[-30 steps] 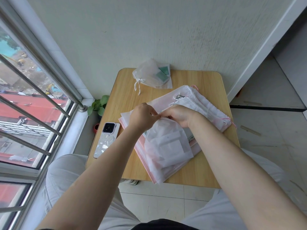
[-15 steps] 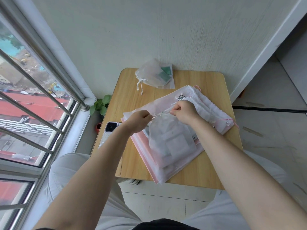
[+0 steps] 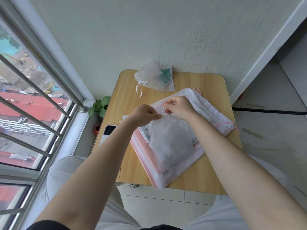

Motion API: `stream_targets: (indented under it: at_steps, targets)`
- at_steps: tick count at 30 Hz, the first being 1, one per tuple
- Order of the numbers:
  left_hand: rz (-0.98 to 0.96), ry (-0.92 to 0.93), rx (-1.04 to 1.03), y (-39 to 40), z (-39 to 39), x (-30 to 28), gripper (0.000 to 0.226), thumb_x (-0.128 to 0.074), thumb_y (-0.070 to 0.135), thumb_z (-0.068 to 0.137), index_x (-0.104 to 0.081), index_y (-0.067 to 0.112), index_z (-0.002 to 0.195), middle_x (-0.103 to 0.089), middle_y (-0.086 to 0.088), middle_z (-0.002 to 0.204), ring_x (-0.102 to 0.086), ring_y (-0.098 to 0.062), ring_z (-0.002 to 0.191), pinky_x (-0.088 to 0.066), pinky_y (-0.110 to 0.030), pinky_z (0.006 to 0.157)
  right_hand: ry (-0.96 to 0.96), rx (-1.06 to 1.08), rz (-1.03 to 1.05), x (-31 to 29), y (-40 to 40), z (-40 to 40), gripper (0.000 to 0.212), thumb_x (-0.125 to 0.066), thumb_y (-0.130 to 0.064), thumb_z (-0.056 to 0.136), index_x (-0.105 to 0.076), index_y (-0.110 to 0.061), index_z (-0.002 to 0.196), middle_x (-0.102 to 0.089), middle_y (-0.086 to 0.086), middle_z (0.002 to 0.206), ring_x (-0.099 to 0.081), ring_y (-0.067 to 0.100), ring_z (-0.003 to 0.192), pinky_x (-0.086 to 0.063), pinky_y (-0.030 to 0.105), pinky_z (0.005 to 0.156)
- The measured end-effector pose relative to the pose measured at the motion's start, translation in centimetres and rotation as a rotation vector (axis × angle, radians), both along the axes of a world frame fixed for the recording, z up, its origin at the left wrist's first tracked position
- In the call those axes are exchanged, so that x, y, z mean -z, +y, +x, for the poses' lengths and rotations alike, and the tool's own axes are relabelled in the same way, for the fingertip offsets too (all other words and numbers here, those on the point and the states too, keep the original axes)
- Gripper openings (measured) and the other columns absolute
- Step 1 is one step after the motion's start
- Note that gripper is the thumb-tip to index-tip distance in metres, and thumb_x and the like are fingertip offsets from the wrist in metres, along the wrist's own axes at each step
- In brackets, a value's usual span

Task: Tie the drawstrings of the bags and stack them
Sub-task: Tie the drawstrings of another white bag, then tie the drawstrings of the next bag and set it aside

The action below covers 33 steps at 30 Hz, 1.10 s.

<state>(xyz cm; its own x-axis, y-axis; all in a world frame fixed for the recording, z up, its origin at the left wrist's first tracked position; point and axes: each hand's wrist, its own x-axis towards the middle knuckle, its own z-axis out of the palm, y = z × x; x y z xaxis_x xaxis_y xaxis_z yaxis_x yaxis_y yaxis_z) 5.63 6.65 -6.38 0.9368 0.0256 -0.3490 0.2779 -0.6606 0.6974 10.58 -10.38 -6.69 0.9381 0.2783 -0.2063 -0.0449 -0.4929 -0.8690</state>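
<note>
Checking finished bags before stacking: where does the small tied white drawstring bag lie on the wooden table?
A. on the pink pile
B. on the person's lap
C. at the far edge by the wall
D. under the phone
C: the small tied bag rests at the far edge of the table, near the wall.

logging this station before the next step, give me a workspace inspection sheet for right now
surface: small wooden table with rounded corners, set against the wall.
job's things: translucent white bag lies on the pile of pink and white bags; a tied bag sits apart at the far edge, its cord ends loose on the wood.
clutter: phone at the table's left edge, partly hidden by the forearm.
grippers: left hand and right hand both pinch at the top bag's mouth; the drawstring itself is too fine to make out.
cables: nothing seen.
surroundings: barred window on the left, potted plant on the floor, tiled floor below.
</note>
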Motion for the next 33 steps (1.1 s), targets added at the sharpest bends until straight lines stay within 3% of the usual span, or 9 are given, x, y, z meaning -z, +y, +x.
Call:
stream_targets:
  at_steps: [6, 9, 14, 17, 19, 22, 25, 29, 33]
  targets:
    - [-0.211, -0.135, -0.416, 1.5, 2.8, 0.9, 0.017, -0.057, 0.023, 0.097, -0.063, 0.009, 0.089, -0.054, -0.002, 0.062, -0.045, -0.014, 0.050, -0.039, -0.019, 0.048, 0.193, -0.096, -0.216, -0.1, -3.1, 3.2, 0.044, -0.066, -0.059, 0.081, -0.053, -0.019, 0.071, -0.058, -0.003, 0.084, -0.057, 0.013, 0.081, -0.042, 0.026, 0.075]
    - [-0.340, -0.154, -0.574, 1.9, 5.2, 1.7, 0.024, -0.052, 0.022, 0.098, -0.052, 0.012, 0.076, -0.048, -0.004, 0.060, -0.044, -0.018, 0.051, -0.044, -0.030, 0.058, 0.286, -0.149, -0.356, 0.0, -4.0, 5.5, 0.039, -0.074, -0.050, 0.077, -0.065, -0.015, 0.091, -0.063, 0.000, 0.110, -0.061, 0.017, 0.097, -0.047, 0.028, 0.080]
    - [-0.500, -0.133, -0.759, 2.2, 9.2, 2.7, 0.025, -0.047, 0.019, 0.099, -0.050, 0.013, 0.075, -0.052, -0.003, 0.066, -0.051, -0.017, 0.055, -0.056, -0.032, 0.060, 0.029, -0.010, -0.566, -1.3, -2.1, 10.3, 0.011, -0.062, -0.024, 0.081, -0.062, -0.013, 0.077, -0.065, 0.008, 0.087, -0.065, 0.030, 0.095, -0.051, 0.035, 0.075]
    - [-0.750, -0.113, -0.891, 2.3, 11.8, 2.2, 0.018, -0.050, 0.016, 0.100, -0.057, 0.006, 0.087, -0.058, -0.007, 0.076, -0.060, -0.016, 0.056, -0.057, -0.028, 0.061, -0.204, 0.222, -0.385, -2.2, -0.7, 13.2, 0.023, -0.054, -0.018, 0.089, -0.065, -0.009, 0.106, -0.067, 0.010, 0.100, -0.063, 0.030, 0.096, -0.048, 0.035, 0.075]
    - [-0.918, -0.099, -0.925, 2.2, 13.2, 1.8, 0.014, -0.051, 0.011, 0.100, -0.057, -0.001, 0.099, -0.062, -0.012, 0.083, -0.067, -0.019, 0.059, -0.059, -0.029, 0.064, -0.202, 0.234, -0.206, -3.0, 0.1, 14.2, 0.053, -0.053, -0.023, 0.092, -0.040, -0.018, 0.143, -0.064, 0.006, 0.110, -0.060, 0.026, 0.099, -0.045, 0.032, 0.081]
    - [-1.080, -0.105, -0.962, 2.3, 13.9, 1.7, 0.015, -0.050, 0.002, 0.099, -0.052, -0.004, 0.113, -0.062, -0.016, 0.090, -0.070, -0.025, 0.074, -0.061, -0.033, 0.074, -0.165, 0.171, -0.111, -3.2, 0.3, 14.0, 0.066, -0.052, -0.024, 0.093, -0.022, -0.027, 0.152, -0.062, -0.001, 0.111, -0.059, 0.020, 0.097, -0.046, 0.032, 0.085]
    - [-0.985, -0.068, -0.962, 2.4, 12.9, 2.4, 0.019, -0.055, 0.003, 0.097, -0.053, 0.001, 0.116, -0.063, -0.014, 0.094, -0.070, -0.025, 0.086, -0.059, -0.036, 0.086, -0.137, 0.148, -0.144, -2.1, -0.4, 12.7, 0.039, -0.051, -0.021, 0.091, -0.053, -0.022, 0.130, -0.063, -0.004, 0.109, -0.060, 0.017, 0.101, -0.046, 0.028, 0.083]
    - [-0.579, -0.037, -0.874, 0.7, 10.2, 3.1, 0.012, -0.053, 0.011, 0.093, -0.057, 0.010, 0.105, -0.058, -0.005, 0.084, -0.058, -0.017, 0.071, -0.053, -0.029, 0.066, -0.210, 0.126, -0.336, -0.6, -1.6, 10.0, 0.017, -0.050, -0.015, 0.088, -0.067, -0.015, 0.084, -0.069, 0.000, 0.092, -0.063, 0.022, 0.093, -0.049, 0.033, 0.084]
    - [-0.444, -0.028, -0.599, -2.2, 7.6, 2.3, 0.011, -0.051, 0.008, 0.089, -0.062, 0.009, 0.094, -0.057, -0.003, 0.076, -0.056, -0.016, 0.058, -0.044, -0.026, 0.055, -0.234, 0.082, -0.720, 0.2, -3.4, 6.9, 0.021, -0.055, -0.017, 0.089, -0.064, -0.010, 0.106, -0.062, 0.007, 0.113, -0.056, 0.029, 0.112, -0.044, 0.032, 0.081]
